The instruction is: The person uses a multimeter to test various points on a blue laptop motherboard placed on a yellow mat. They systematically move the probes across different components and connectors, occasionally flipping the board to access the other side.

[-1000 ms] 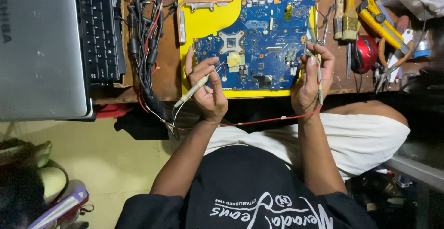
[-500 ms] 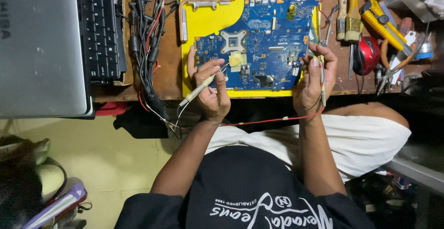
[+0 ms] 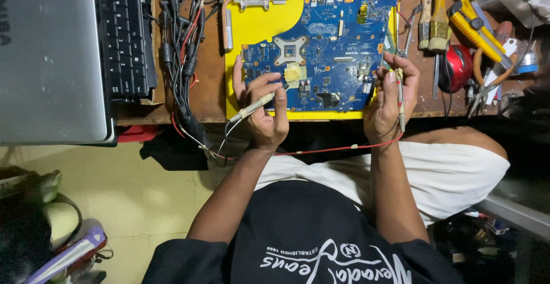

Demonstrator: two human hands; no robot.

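Head view, looking down over the person's chest and arms: a blue circuit board (image 3: 326,49) lies flat on a yellow mat (image 3: 258,26) on the wooden counter (image 3: 209,77), just in front of the person.

The left hand (image 3: 260,109) rests at the board's lower left edge. Its grip is closed around a pale, pen-shaped probe (image 3: 258,103), held like a pencil and slanting up to the right. The tip sits by a patch of tan tape (image 3: 293,73) on the board, just below the square chip socket (image 3: 289,50). A thin wire trails from the probe's back end down past the wrist.

The right hand (image 3: 389,98) is at the board's right edge, fingers curled around a second slim probe (image 3: 399,98) held nearly upright; its upper tip is at the board's edge, though contact cannot be told. A red wire (image 3: 338,148) runs from this hand across the person's lap toward the left wrist.

Around the work: a copper heat pipe (image 3: 252,0) lies at the mat's upper left, a bundle of black cables (image 3: 180,55) sits left of the mat, and an open laptop (image 3: 69,55) lies further left. To the right are wooden-handled tools (image 3: 433,12), a yellow cutter (image 3: 475,29) and a red round tool (image 3: 456,66).
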